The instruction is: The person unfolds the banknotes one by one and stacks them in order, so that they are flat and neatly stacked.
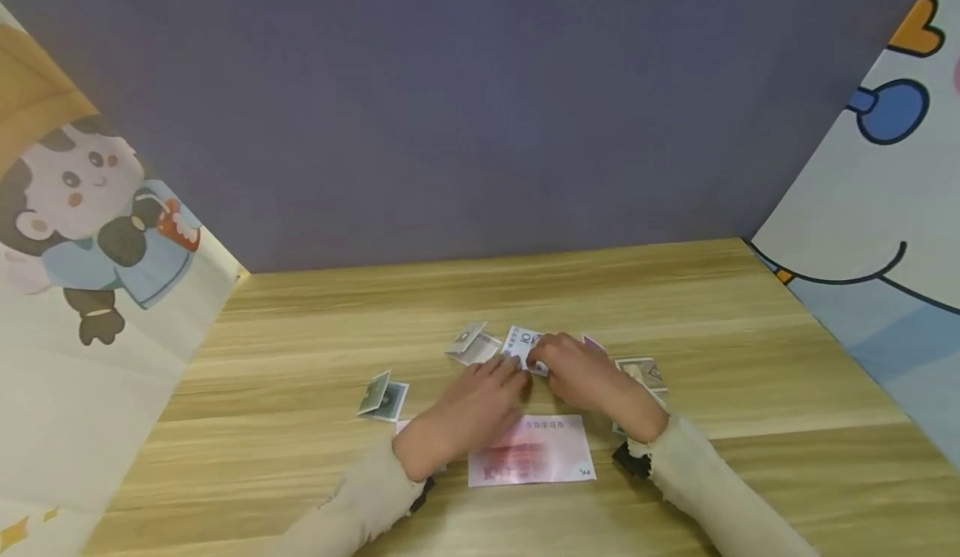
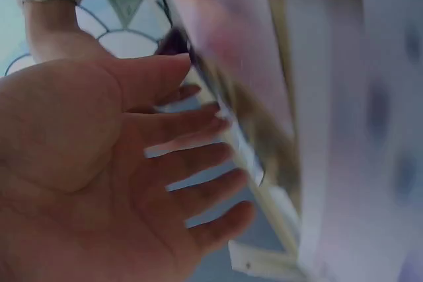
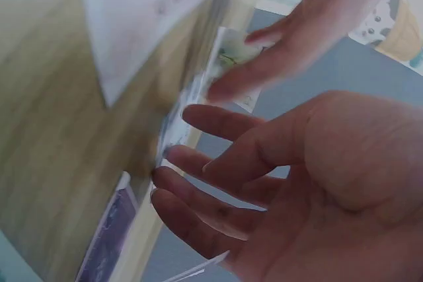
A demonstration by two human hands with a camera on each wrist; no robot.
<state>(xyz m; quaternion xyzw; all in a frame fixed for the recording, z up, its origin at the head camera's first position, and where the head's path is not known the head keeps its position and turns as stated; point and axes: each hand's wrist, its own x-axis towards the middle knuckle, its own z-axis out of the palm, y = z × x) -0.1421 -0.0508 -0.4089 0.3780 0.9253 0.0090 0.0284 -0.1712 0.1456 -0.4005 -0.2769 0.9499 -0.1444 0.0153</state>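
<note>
A pale blue-and-white banknote printed with a 10 lies on the table in front of both hands in the head view. My right hand touches its right side, fingers bent and fingertips down; the right wrist view shows the thumb apart from them. My left hand reaches to its near left edge, and in the left wrist view the fingers are spread and fairly straight, holding nothing. Below the left hand lies a flat pink-red banknote, partly covered by it. A folded grey note stands half unfolded just left of the blue one.
A folded green note sits to the left. Right of my right hand are a purple note and a brownish note. Another pink note edge shows beside my left wrist. A grey panel rises behind the wooden table.
</note>
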